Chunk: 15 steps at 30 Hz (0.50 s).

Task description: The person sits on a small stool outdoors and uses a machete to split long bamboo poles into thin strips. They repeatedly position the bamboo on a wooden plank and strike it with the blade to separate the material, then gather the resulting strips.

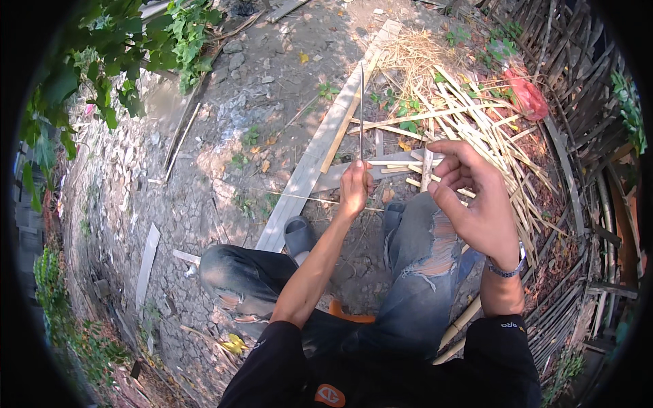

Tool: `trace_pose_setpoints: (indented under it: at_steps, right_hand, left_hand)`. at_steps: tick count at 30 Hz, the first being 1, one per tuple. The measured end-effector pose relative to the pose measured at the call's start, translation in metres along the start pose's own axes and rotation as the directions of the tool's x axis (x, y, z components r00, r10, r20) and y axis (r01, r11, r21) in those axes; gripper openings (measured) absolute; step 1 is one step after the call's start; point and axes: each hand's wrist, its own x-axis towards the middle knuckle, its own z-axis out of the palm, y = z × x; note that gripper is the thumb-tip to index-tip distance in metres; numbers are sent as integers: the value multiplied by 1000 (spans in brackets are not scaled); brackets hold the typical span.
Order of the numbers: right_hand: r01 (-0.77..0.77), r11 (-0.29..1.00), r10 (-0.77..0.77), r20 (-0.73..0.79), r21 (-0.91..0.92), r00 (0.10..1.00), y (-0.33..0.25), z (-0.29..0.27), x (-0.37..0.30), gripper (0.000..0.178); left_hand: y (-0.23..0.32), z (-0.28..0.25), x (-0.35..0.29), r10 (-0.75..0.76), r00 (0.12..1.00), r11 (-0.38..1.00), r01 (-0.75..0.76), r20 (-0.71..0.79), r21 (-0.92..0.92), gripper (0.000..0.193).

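My left hand (355,188) is closed in front of my knees. From its top rises a long, thin, dark blade-like strip (362,112), seen nearly edge-on; its lower end is hidden in the fist. My right hand (473,197) is raised over my right knee, thumb and fingers curved and apart. Beside its fingertips shows a short, pale round stick (427,170); I cannot tell whether they touch it. Pale split strips (483,143), bamboo-like, lie in a loose heap beyond my right hand.
A long grey plank (306,173) runs away from my feet, with straw-like shavings (418,51) near its far end. A red plastic bag (526,94) lies by the stick fence (578,61) on the right. Leafy vines (115,54) hang at the upper left.
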Motion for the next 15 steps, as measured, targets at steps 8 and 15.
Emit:
trace_pose_setpoints:
  at_steps: [8, 15]
  right_hand:
    - [13, 936, 44, 153, -351, 987, 18, 14, 13, 65]
    - [-359, 918, 389, 205, -170, 898, 57, 3, -9, 59]
  left_hand:
    - [120, 89, -33, 170, 926, 969, -94, 338, -229, 49]
    - [4, 3, 38, -284, 906, 950, 309, 314, -34, 60]
